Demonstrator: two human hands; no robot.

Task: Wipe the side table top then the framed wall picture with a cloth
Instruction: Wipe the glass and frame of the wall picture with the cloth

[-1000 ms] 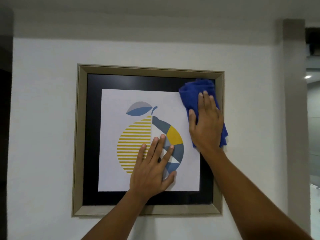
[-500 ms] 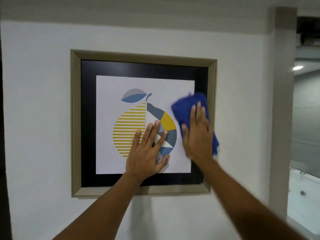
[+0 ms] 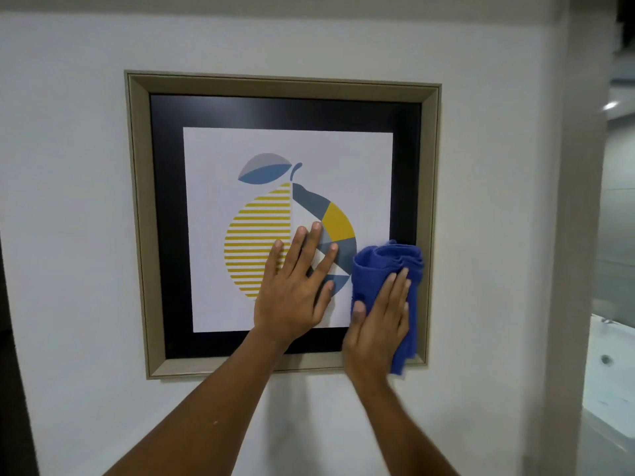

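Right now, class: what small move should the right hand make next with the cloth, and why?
Probably slide the blue cloth leftward along the bottom. The right hand presses it at the framed picture's lower right corner, while the left hand steadies the print.

The scene is dim and evenly lit, with a cool cast on the white wall [image 3: 68, 201]. A small ceiling light [image 3: 611, 105] glows at the upper right, smeared by blur. Soft shadows fall below the picture frame [image 3: 285, 84] at lower centre. Wide-angle bending bows the frame's edges; the right margin is soft.
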